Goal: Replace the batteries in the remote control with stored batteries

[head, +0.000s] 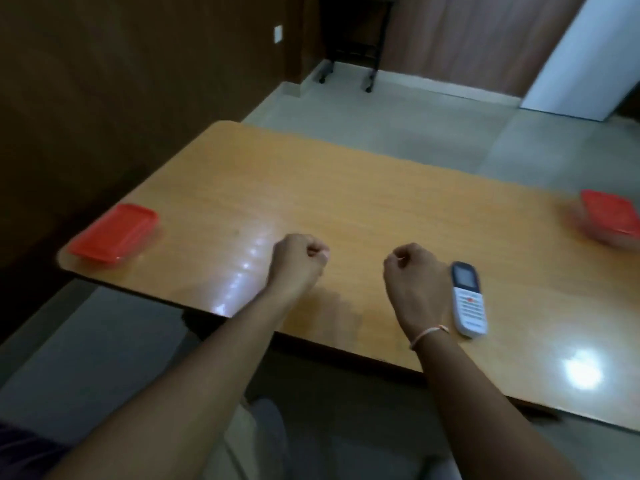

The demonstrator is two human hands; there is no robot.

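Note:
A white remote control with a dark screen end lies face up on the wooden table, just right of my right hand. My right hand is a closed fist resting on the table, nothing visible in it. My left hand is also a closed fist, a little to the left, over the table's middle. A red lidded container sits at the table's left corner. Another red lidded container, blurred, sits at the right edge of view. No batteries are visible.
The table's near edge runs diagonally under my forearms. Beyond the table is a pale tiled floor, a dark wheeled stand against the brown wall, and a white panel at the far right.

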